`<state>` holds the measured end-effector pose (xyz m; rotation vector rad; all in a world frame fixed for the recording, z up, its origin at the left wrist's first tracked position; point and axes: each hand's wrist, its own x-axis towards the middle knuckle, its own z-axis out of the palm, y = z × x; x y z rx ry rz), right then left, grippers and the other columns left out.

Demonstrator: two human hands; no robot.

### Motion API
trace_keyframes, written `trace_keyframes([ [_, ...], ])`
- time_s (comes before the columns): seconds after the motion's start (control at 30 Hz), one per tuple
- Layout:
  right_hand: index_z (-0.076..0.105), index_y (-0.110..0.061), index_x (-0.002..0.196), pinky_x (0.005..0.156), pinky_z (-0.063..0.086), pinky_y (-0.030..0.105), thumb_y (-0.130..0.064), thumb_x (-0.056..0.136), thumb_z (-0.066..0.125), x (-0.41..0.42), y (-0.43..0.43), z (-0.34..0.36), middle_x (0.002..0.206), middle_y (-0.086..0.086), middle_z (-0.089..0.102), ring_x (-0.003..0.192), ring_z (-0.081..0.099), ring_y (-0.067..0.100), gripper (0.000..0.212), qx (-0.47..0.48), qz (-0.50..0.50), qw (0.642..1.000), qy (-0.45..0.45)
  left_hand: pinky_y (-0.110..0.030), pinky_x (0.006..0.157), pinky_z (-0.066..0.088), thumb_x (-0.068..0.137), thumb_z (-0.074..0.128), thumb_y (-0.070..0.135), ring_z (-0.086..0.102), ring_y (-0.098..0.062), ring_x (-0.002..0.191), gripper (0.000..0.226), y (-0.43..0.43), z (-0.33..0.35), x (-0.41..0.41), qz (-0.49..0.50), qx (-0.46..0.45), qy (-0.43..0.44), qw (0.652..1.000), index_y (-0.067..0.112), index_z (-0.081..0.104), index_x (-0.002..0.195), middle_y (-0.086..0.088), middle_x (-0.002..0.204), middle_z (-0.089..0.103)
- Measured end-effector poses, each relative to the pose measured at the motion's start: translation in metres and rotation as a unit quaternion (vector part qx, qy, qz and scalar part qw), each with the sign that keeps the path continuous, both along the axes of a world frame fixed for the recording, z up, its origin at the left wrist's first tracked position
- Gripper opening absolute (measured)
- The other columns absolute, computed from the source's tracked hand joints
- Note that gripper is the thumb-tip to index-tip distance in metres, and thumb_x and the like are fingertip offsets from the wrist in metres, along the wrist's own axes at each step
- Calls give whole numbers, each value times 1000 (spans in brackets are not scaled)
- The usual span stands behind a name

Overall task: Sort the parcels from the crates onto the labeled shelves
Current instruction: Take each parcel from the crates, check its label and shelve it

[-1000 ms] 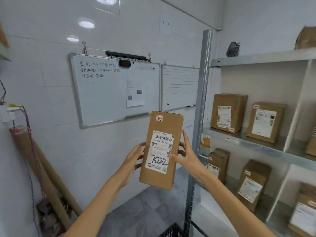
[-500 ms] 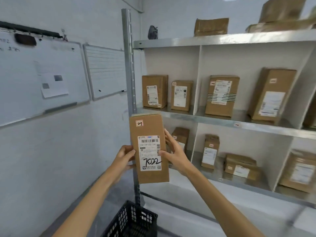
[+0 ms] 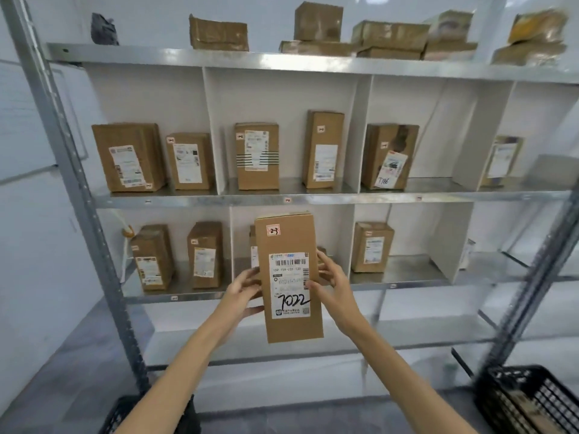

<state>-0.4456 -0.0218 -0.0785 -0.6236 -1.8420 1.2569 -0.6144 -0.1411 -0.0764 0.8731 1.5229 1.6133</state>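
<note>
Shelving (image 3: 313, 200) in front of you already carries many sorted boxes; a crate (image 3: 532, 399) at lower right isn't empty. Your parcel (image 3: 289, 277) marked 23, unplaced, is clamped upright between left hand (image 3: 244, 288) and right hand (image 3: 333, 285) before the lower shelf.
</note>
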Motion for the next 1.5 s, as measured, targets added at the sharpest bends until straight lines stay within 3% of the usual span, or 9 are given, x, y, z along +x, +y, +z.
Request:
trace_keyframes([
  [0.23, 38, -25, 141, 93, 52, 30, -7, 86, 66, 88, 50, 1, 129, 0, 53, 115, 54, 11, 65, 7, -101, 995, -8, -38, 93, 50, 100, 39, 10, 55, -15, 112, 35, 81, 7, 70, -64, -29, 83, 994, 27, 48, 130, 0, 120, 57],
  [0.37, 39, -30, 136, 80, 55, 21, -3, 87, 63, 133, 94, 0, 119, -3, 59, 111, 56, 9, 61, -13, -130, 991, 6, -25, 80, 53, 99, 38, 10, 57, -3, 101, 36, 140, 9, 109, -98, -35, 110, 988, 29, 48, 129, 5, 114, 57],
  [0.47, 40, -34, 132, 69, 53, 13, -4, 87, 63, 167, 134, -1, 113, -9, 59, 108, 56, 6, 59, -25, -149, 988, 7, -31, 85, 53, 99, 41, 9, 58, -10, 106, 36, 188, 7, 139, -118, -45, 99, 987, 27, 47, 129, 4, 115, 58],
  [0.73, 47, -38, 126, 88, 53, 29, -23, 95, 52, 254, 246, -13, 116, -9, 61, 111, 57, 11, 34, -70, -155, 985, -11, -23, 71, 51, 99, 42, 25, 59, 2, 94, 16, 301, -6, 220, -139, -60, 71, 986, 34, 53, 108, 15, 103, 63],
  [0.83, 47, -45, 117, 83, 50, 27, -33, 97, 46, 279, 278, -16, 117, -11, 61, 112, 56, 8, 23, -103, -145, 984, -9, -16, 65, 46, 99, 37, 39, 52, 6, 89, 18, 336, -8, 252, -132, -66, 63, 987, 33, 51, 110, 21, 100, 58],
  [1.0, 50, -35, 123, 96, 48, 40, -40, 100, 36, 303, 322, -19, 120, -3, 60, 116, 54, 17, 28, -155, -152, 976, -1, -37, 96, 45, 98, 30, 48, 54, -11, 102, 32, 380, -16, 287, -120, -76, 43, 989, 31, 53, 113, 11, 109, 59],
  [1.2, 55, -32, 119, 102, 42, 48, -48, 98, 33, 308, 369, -32, 121, -1, 61, 120, 52, 21, 34, -214, -142, 966, 8, -28, 74, 48, 98, 27, 48, 60, -10, 88, 35, 423, -19, 296, -98, -94, 38, 990, 33, 57, 93, 7, 96, 64],
  [1.33, 55, -25, 123, 104, 40, 55, -50, 98, 33, 301, 408, -47, 125, 2, 60, 122, 52, 23, 42, -237, -140, 961, 4, -41, 99, 45, 96, 22, 55, 62, -20, 101, 45, 459, -27, 292, -94, -119, 40, 988, 31, 60, 96, 0, 104, 67],
  [1.5, 48, -23, 129, 103, 40, 57, -54, 96, 32, 287, 467, -56, 128, 2, 59, 124, 50, 24, 48, -247, -143, 958, -13, -47, 109, 35, 90, 18, 65, 53, -21, 115, 49, 515, -33, 282, -120, -158, 47, 979, 38, 58, 101, 0, 116, 62],
])
